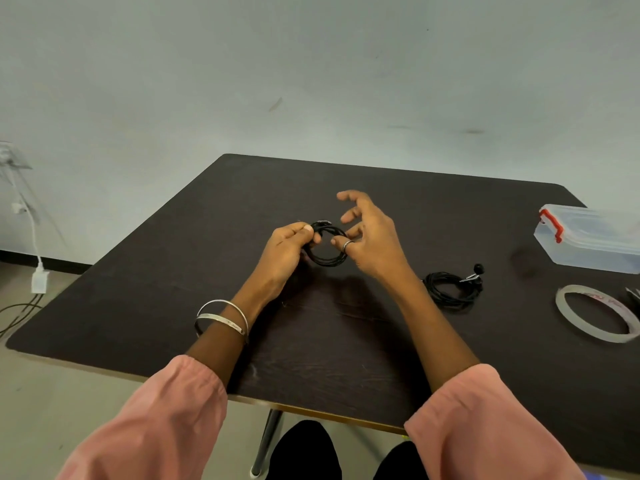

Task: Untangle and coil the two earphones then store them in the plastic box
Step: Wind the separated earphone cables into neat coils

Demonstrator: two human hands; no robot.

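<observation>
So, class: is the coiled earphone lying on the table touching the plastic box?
Apart. The head view shows the coiled earphone lying on the table, with a strip of bare tabletop between it and the plastic box.

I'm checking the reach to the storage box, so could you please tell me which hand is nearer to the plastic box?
Right. The right hand is at the held coil mid-table, with the plastic box further to its right; the left hand pinches the coil's far side, further away.
</observation>
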